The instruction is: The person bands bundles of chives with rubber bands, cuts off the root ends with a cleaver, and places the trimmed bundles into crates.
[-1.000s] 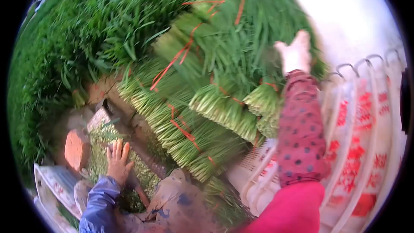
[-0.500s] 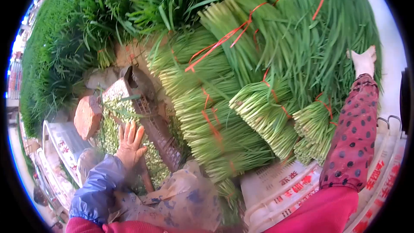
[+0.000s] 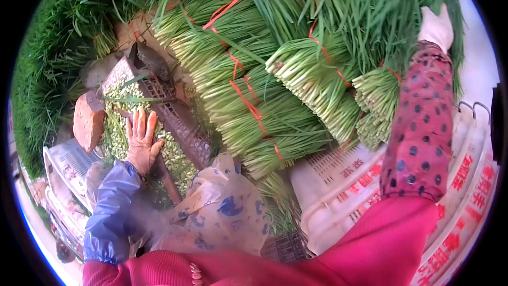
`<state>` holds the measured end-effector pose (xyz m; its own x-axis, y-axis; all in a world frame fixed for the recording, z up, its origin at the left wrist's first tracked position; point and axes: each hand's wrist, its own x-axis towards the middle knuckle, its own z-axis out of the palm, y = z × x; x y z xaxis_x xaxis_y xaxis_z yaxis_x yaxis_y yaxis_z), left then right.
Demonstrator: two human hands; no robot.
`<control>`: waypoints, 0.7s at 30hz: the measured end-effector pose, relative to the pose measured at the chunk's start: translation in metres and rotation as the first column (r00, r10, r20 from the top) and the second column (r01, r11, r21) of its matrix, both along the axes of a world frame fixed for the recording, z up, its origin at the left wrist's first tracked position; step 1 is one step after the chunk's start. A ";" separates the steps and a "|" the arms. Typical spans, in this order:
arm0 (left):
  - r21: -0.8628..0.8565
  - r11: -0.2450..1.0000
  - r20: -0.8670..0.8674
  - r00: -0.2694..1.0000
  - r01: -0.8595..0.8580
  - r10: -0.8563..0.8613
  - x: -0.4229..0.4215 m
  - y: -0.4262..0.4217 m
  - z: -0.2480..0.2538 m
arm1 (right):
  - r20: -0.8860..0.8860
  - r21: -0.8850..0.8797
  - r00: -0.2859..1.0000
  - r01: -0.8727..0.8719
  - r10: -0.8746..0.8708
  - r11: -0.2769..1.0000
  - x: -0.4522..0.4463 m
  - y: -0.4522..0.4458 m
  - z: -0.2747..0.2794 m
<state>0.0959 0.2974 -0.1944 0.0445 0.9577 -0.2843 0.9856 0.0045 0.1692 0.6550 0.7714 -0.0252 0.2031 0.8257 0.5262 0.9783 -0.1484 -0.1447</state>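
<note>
My left hand [image 3: 141,148] lies flat with fingers spread over pale chopped stem ends [image 3: 177,158] in a dark crate [image 3: 188,135]. A brown wooden strip [image 3: 168,184] runs beside and under that hand. My right hand [image 3: 437,27], pale as if gloved, reaches to the far right edge of a heap of long green leaves [image 3: 365,16]. Its thumb and a finger stand apart; other fingertips are hidden. Nearer me lie tied bundles of green stalks [image 3: 312,69], bound with red ties [image 3: 246,100], their pale cut ends facing me.
A reddish brick [image 3: 89,122] stands left of the chopped ends. White plastic crates with red lettering [image 3: 344,180] are at the lower right, and another white crate [image 3: 66,161] is at the left. More loose greens [image 3: 47,85] fill the upper left. A patterned apron [image 3: 227,201] covers my lap.
The view has shifted, so the bundles and crates appear lower-left to higher in it. My right hand reaches farther up along the leaf heap. My left hand stays on the chopped ends.
</note>
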 end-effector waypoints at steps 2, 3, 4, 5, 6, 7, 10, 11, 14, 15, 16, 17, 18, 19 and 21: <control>-0.005 1.000 -0.015 1.000 0.000 0.000 0.000 -0.001 0.000 | -0.068 -0.021 0.998 -0.008 0.007 1.000 -0.020 -0.014 -0.004; 0.034 0.999 -0.014 1.000 0.023 -0.022 -0.001 -0.002 -0.001 | -0.064 -0.031 0.998 -0.005 0.003 1.000 -0.025 -0.020 -0.008; 0.080 0.996 -0.015 0.999 0.047 -0.046 -0.002 -0.002 -0.002 | -0.048 -0.090 0.998 -0.050 0.046 0.995 -0.032 -0.028 -0.010; 0.058 0.997 -0.033 0.998 0.046 -0.044 -0.001 -0.002 0.000 | -0.041 -0.068 0.999 -0.015 0.012 0.998 -0.041 -0.039 -0.015; 0.024 1.000 -0.010 1.000 0.011 -0.011 0.002 -0.001 0.004 | 0.051 -0.076 0.999 0.022 -0.018 0.997 -0.053 -0.051 -0.017; 0.036 0.999 -0.037 0.999 0.021 -0.019 0.000 -0.003 -0.001 | 0.026 -0.073 1.000 -0.012 0.014 0.997 -0.065 -0.066 -0.020; 0.044 0.997 -0.028 0.998 0.061 -0.060 -0.007 -0.006 -0.008 | 0.167 -0.075 0.980 -0.097 0.109 0.992 -0.064 -0.073 -0.061; 0.000 0.999 -0.024 0.998 0.053 -0.053 -0.004 -0.003 -0.002 | 0.183 -0.057 0.965 -0.180 0.187 0.982 -0.067 -0.077 -0.069; 0.021 0.998 -0.018 0.998 0.065 -0.065 -0.003 -0.004 -0.001 | -0.186 -0.206 0.965 -0.223 0.185 0.953 -0.073 -0.078 -0.101; 0.008 0.998 -0.010 0.998 0.055 -0.055 -0.001 -0.002 0.000 | -0.362 -0.193 0.915 -0.263 0.181 0.945 -0.079 -0.083 -0.103; -0.008 0.999 -0.001 0.999 0.044 -0.044 0.000 0.000 0.002 | -0.524 -0.167 0.835 -0.292 0.166 0.942 -0.083 -0.087 -0.105; -0.003 0.999 0.004 0.999 0.045 -0.045 0.000 0.002 0.002 | -0.818 -0.310 0.570 -0.318 -0.080 0.896 -0.115 -0.117 -0.081; 0.009 0.999 0.007 0.999 0.049 -0.049 0.000 0.002 0.002 | -0.909 -0.415 0.207 -0.398 -0.361 0.818 -0.133 -0.144 -0.068; 0.018 0.999 0.010 0.999 0.051 -0.051 0.000 0.001 0.002 | -0.789 -0.602 0.444 -0.424 -0.423 0.677 -0.122 -0.146 -0.116; 0.030 0.999 0.026 0.999 0.037 -0.038 0.001 0.001 0.000 | -0.137 -0.669 0.900 -0.392 0.413 0.632 -0.173 -0.222 -0.060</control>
